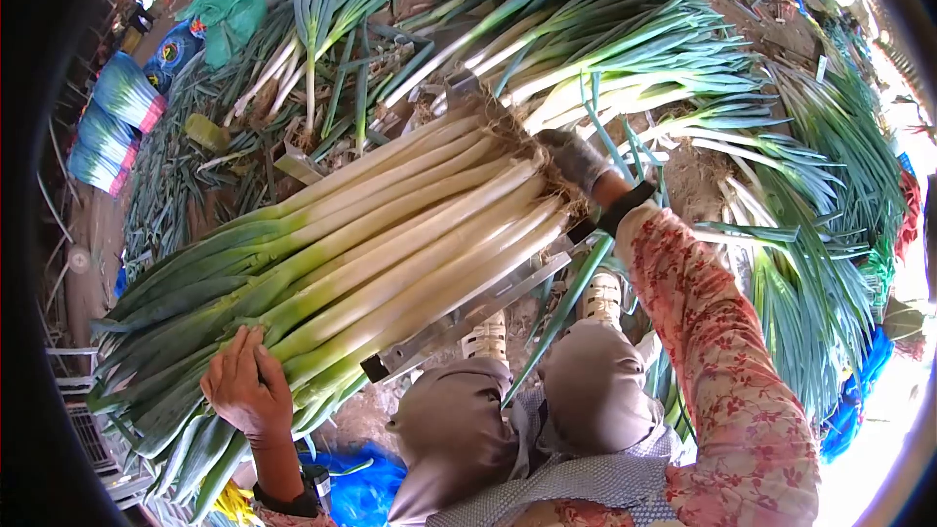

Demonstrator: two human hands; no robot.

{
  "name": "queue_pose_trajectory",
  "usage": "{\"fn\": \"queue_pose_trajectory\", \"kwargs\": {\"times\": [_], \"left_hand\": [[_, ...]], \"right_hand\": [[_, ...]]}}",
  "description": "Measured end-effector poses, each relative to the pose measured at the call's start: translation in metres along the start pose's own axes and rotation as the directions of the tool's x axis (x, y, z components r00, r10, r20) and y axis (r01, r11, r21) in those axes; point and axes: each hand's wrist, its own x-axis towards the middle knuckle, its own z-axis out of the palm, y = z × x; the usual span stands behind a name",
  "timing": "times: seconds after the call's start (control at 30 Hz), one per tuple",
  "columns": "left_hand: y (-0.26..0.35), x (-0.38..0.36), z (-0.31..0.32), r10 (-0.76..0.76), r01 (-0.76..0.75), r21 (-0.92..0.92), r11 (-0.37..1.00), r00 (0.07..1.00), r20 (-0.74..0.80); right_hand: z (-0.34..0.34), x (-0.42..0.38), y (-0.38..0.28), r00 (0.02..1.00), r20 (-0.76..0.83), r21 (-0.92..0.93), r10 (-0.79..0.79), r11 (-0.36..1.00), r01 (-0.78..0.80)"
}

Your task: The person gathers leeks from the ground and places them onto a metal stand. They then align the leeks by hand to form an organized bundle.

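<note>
Both hands outstretched: left (246, 385) bare, right (576, 158) gloved.

The bare dirt ground (781, 34) carries loose leeks (605, 49) heaped just beyond the metal rack (468, 317), their white stalks toward it. More leeks (820, 263) lie right of the rack. Well left of it sit wrapped bundles (112, 122) and a green bag (229, 10).

Loose leeks (625, 49) heaped behind; green bag (229, 10) far left.
</note>
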Motion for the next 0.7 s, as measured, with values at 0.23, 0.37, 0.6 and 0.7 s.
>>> {"fn": "queue_pose_trajectory", "kwargs": {"times": [0.23, 0.37, 0.6, 0.7], "left_hand": [[0.0, -0.001, -0.001, 0.008, -0.008, 0.018, 1.0, 1.0, -0.021], [0.003, 0.0, -0.002, -0.007, 0.007, 0.01, 1.0, 1.0, -0.001], [0.0, 0.0, 0.0, 0.022, -0.021, 0.012, 1.0, 0.998, -0.054], [-0.001, -0.001, -0.001, 0.02, -0.02, 0.0, 1.0, 0.998, -0.058]], "right_hand": [[0.019, -0.121, 0.141, 0.849, 0.096, -0.687, 0.519, 0.652, -0.321], [-0.047, -0.127, 0.068, 0.944, -0.254, -0.619, 0.211, 0.714, -0.327], [-0.009, -0.062, -0.159, 0.798, 0.055, -0.524, -0.601, 0.663, 0.535], [0.036, -0.066, -0.148, 0.88, -0.024, -0.558, -0.475, 0.737, 0.383]]}}
